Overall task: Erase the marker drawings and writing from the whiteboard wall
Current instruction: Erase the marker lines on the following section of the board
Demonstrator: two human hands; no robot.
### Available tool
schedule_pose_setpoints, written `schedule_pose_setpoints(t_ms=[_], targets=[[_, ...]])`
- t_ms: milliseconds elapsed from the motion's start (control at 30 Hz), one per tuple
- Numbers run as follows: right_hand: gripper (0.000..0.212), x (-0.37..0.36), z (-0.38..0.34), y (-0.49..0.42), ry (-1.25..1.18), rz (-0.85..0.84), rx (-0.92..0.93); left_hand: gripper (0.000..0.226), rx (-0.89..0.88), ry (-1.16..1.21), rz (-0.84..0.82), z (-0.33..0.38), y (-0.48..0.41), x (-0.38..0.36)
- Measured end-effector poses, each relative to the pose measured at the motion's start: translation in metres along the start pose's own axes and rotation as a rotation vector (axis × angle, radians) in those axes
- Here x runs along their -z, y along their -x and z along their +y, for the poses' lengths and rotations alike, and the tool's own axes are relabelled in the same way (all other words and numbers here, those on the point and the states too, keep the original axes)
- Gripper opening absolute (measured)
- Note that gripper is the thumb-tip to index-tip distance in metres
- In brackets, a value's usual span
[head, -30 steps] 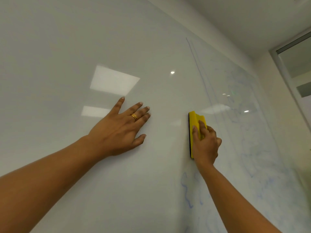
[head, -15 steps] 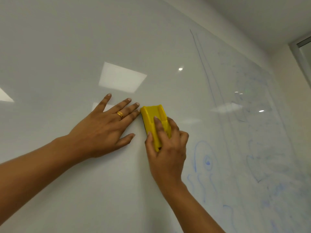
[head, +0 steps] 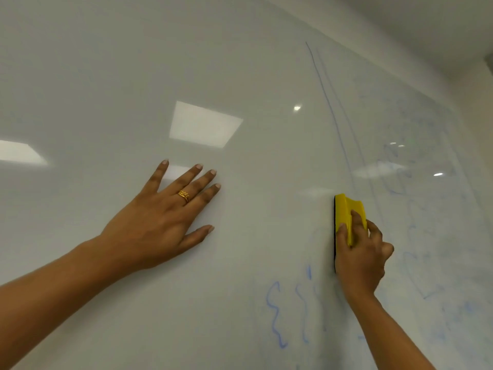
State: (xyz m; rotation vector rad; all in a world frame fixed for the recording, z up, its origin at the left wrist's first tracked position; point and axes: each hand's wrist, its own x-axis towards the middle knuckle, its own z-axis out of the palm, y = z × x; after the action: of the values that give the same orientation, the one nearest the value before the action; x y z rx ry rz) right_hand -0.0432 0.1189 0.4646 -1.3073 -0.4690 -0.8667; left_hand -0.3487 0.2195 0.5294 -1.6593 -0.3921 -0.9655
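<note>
Now that our right hand (head: pixel 360 257), gripping the eraser (head: pixel 344 212), swept away from our flat, spread left hand (head: pixel 160 225), squiggles (head: pixel 274 313) below it remain.

The glossy whiteboard wall (head: pixel 106 76) bears blue squiggles (head: pixel 276 316) low down, a left hand (head: pixel 160 225) laid flat, and a yellow eraser (head: pixel 344 212).
</note>
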Motion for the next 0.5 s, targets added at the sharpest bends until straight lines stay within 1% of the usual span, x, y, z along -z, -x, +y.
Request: schedule_pose_setpoints(t_ms=[100,167,267,400,500], targets=[[0.04,-0.005,-0.01,0.01,-0.033,0.03,-0.003,0.068,0.034,0.01,-0.007,0.005,0.004,-0.002],[0.039,-0.008,-0.021,0.024,-0.081,0.051,0.06,0.067,0.068,0.015,0.0,0.011,0.006,-0.003],[0.046,-0.009,-0.038,0.053,-0.145,0.045,0.24,0.066,0.13,0.022,0.011,0.024,0.01,-0.004],[0.042,0.0,-0.055,0.099,-0.177,-0.056,0.495,0.065,0.203,0.038,0.012,0.042,0.016,-0.004],[0.041,0.01,-0.045,0.107,-0.152,-0.116,0.659,0.063,0.224,0.04,0.009,0.051,0.02,-0.004]])
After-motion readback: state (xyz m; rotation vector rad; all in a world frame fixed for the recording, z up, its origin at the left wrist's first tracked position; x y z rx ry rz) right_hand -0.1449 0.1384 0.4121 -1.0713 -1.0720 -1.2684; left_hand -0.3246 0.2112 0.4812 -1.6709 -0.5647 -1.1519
